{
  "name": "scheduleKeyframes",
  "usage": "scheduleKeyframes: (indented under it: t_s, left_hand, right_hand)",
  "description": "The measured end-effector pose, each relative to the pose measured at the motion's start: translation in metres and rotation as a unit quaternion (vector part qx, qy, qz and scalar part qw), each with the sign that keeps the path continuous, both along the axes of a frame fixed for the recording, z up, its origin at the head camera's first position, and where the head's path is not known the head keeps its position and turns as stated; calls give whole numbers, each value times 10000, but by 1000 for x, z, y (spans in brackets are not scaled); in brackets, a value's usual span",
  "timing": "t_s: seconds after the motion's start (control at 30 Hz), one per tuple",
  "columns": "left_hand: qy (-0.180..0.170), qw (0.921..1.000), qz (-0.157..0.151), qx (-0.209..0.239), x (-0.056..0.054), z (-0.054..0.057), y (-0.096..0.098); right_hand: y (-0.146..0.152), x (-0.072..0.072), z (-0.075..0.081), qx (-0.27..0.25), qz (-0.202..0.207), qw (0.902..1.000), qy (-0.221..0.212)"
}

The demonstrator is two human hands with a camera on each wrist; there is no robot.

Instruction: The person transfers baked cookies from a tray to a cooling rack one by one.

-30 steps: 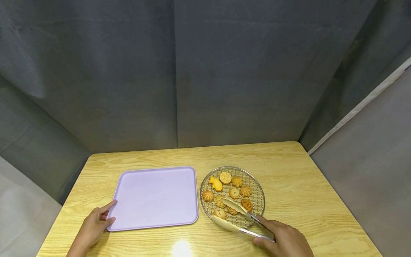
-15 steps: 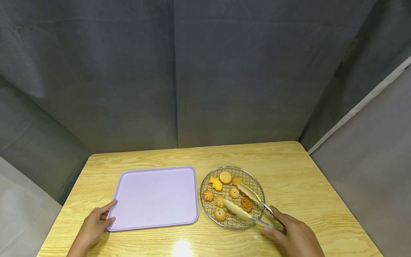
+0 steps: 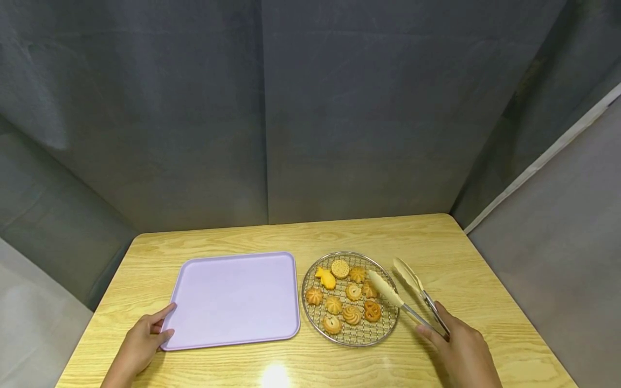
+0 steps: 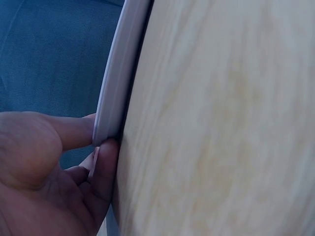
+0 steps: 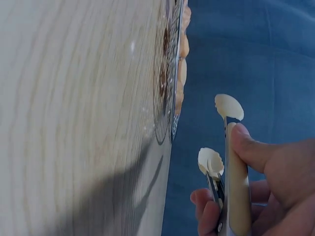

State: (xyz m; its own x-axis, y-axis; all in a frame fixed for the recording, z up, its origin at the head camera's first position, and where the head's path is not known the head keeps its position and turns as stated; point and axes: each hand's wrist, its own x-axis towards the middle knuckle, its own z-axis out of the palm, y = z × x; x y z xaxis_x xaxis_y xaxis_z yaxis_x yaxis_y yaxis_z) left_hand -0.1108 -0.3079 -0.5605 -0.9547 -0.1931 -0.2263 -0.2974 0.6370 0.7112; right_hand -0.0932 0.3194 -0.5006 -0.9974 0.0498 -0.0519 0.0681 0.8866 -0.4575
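My left hand [image 3: 138,344] pinches the lower left corner of a lilac tray [image 3: 235,302] that lies flat on the table. The left wrist view has the thumb on the tray rim [image 4: 115,83] and a fingertip tucked at its underside. In my right hand [image 3: 463,347] I grip a pair of tongs [image 3: 418,318], their cream tips spread apart with nothing between them. One tip hangs over the right edge of a round wire rack [image 3: 359,338], the other beyond it. Several cookies sit on the rack, among them a pretzel [image 3: 372,311], a fish-shaped cookie [image 3: 326,278] and a swirled cookie [image 3: 351,314].
The wooden table [image 3: 485,302] has rounded back corners. Dark grey cloth panels [image 3: 364,118] stand behind it, and a lighter panel [image 3: 558,258] borders the right side. The rack stands just right of the tray, a narrow gap between them.
My right hand has moved the tongs right and away from me, off the middle of the rack, with the tips spread. The cookies under them show again. My left hand and the tray stay put.
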Motion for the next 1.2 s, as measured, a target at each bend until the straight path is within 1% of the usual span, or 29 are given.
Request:
scheduleKeyframes:
  t_s: [0.1,0.27,0.37,0.57,0.63,0.8,1.03,1.1,1.2]
  left_hand:
    - [-26,10000,6,45,0,1,0]
    - [-46,10000,12,71,0,0,0]
    - [-30,10000,6,63,0,0,0]
    - [0,10000,-26,48,0,0,-1]
    - [4,10000,-35,28,0,0,-1]
    - [22,10000,-66,-22,0,0,-1]
    - [33,10000,-56,-33,1,1,0]
    - [30,10000,-44,-40,1,1,0]
    - [22,10000,-29,-58,1,1,0]
  right_hand:
    - [6,-6,-2,-48,-59,9999,-146]
    - [14,-12,-6,-158,-83,9997,-190]
    - [18,-15,-11,-154,-59,9999,-17]
    - [26,-23,-20,79,74,9993,364]
    - [28,-26,-22,174,127,9990,400]
    - [33,-34,-24,448,176,9984,300]
    - [35,-39,-26,507,293,9968,545]
    - [35,-40,-26,571,268,9967,513]
    - [34,-43,-24,766,184,9967,220]
